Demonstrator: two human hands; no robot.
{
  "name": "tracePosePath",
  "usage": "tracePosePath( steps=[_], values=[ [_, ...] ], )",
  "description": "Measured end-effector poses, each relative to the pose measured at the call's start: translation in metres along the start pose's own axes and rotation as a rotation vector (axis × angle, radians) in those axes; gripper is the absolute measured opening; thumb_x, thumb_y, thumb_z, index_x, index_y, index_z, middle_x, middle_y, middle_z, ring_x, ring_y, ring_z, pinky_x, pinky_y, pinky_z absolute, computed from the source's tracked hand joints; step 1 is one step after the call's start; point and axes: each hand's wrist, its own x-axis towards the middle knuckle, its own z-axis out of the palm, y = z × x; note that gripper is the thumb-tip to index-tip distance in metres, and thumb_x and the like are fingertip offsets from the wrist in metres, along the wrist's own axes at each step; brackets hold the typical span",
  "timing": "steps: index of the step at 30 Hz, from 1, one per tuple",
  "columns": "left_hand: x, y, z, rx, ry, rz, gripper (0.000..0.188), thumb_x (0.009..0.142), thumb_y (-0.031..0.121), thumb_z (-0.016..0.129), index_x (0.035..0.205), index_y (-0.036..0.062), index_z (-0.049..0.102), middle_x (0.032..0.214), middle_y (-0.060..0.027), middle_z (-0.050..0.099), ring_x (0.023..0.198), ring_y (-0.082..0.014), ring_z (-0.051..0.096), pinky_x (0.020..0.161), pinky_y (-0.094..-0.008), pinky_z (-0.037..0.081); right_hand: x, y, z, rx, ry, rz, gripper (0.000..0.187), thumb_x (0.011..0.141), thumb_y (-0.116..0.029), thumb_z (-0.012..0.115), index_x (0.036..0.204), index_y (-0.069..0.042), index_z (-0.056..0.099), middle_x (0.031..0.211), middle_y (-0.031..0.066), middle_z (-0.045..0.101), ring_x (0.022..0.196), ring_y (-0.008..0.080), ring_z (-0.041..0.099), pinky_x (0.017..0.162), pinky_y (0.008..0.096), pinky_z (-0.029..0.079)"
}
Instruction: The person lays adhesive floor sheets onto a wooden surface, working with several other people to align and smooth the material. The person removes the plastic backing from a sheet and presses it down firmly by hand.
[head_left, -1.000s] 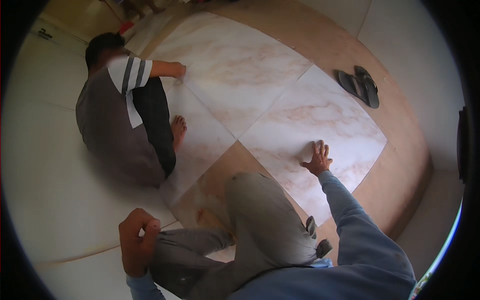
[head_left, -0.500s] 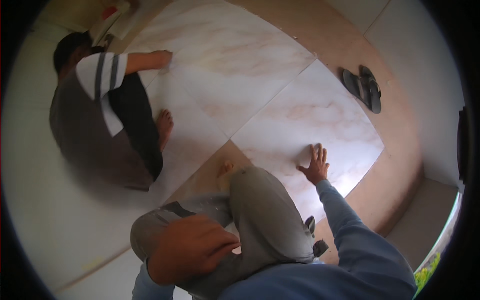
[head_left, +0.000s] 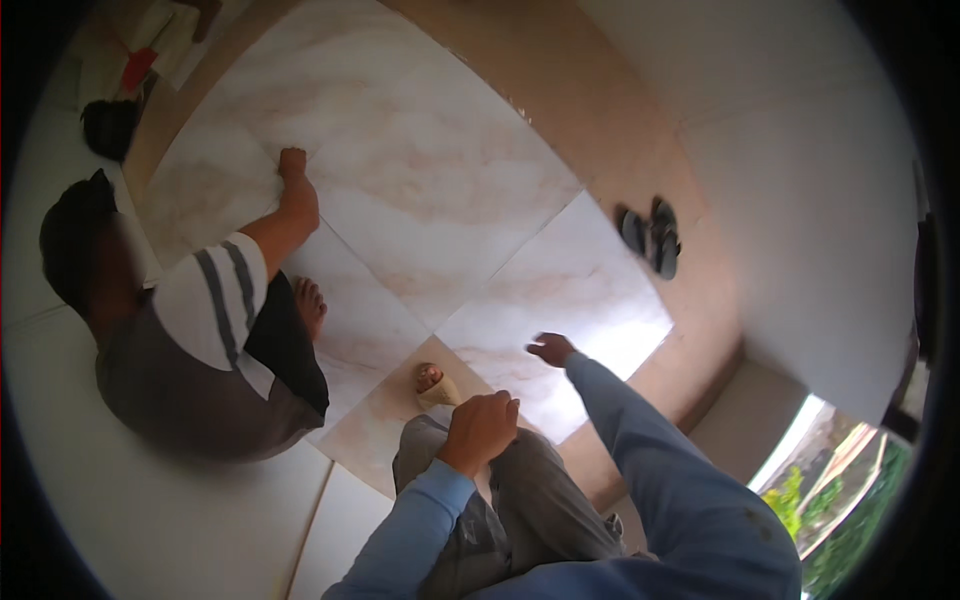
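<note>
A large marbled white tile (head_left: 510,310) lies on the floor in front of me, its seams meeting the tiles beside it. Just over its near right part is my right hand (head_left: 552,348), open, fingers stretched to the left and a little blurred. I cannot tell whether it touches the surface. My left hand (head_left: 482,430) is closed, back upward, above my bent knees in grey trousers (head_left: 540,490). Its curled fingers hide whatever may be inside. A crouching person (head_left: 190,340) at the left presses a fist (head_left: 292,163) on the tile joint farther off.
Bare brown floor (head_left: 375,410) shows by my foot (head_left: 430,378) and along the tiles' outer edge. Black sandals (head_left: 655,238) lie on the right strip, near the wall (head_left: 800,240). Cloth and a red item (head_left: 138,68) sit at the far left. Plants show through an opening at the lower right.
My right hand has drawn back and left from its spread position on the tile. My left hand has moved forward and right over my knees. My view has shifted; the other person's arm reaches farther forward.
</note>
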Motion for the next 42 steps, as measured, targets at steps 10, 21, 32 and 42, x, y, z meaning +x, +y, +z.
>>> tracePosePath(
  steps=[10,21,32,42],
  values=[
    [0.012,0.071,-0.064,-0.682,0.435,-0.621,0.025,0.092,0.024,0.082,0.100,0.0016,0.073,0.092,-0.0107,0.075,0.086,-0.0200,0.072,0.076,-0.0360,0.056,-0.213,-0.281,-0.408,0.443,0.063,-0.275,0.038,0.108,-0.031,0.061,0.129,0.000,0.069,0.117,0.0186,0.076,0.105,0.0308,0.073,0.095,0.0384,0.057],
    [-0.140,0.233,0.028,-0.683,0.772,-1.584,0.018,0.093,0.022,0.074,0.096,0.0053,0.079,0.071,-0.0061,0.070,0.062,-0.0163,0.065,0.059,-0.0321,0.053,-0.097,-0.087,-0.681,0.431,0.260,-0.247,0.031,0.106,-0.026,0.062,0.121,-0.001,0.071,0.101,0.0181,0.077,0.095,0.0278,0.075,0.086,0.0368,0.057],
    [0.148,0.421,0.063,-1.060,0.308,-1.159,0.028,0.101,0.028,0.066,0.118,0.0066,0.072,0.098,-0.0071,0.074,0.084,-0.0210,0.071,0.069,-0.0370,0.058,0.022,0.034,-0.794,0.189,0.086,-0.235,0.026,0.095,-0.014,0.064,0.116,-0.002,0.074,0.101,0.0156,0.077,0.092,0.0254,0.073,0.085,0.0386,0.058],
    [0.383,0.351,-0.070,-1.598,0.853,-1.013,0.034,0.103,0.030,0.064,0.122,0.0029,0.068,0.107,-0.0129,0.075,0.085,-0.0227,0.071,0.070,-0.0355,0.057,0.118,-0.127,-0.875,0.094,-0.214,-0.234,0.030,0.101,-0.024,0.064,0.119,-0.001,0.071,0.099,0.0106,0.075,0.084,0.0188,0.071,0.071,0.0345,0.058]
  ],
)
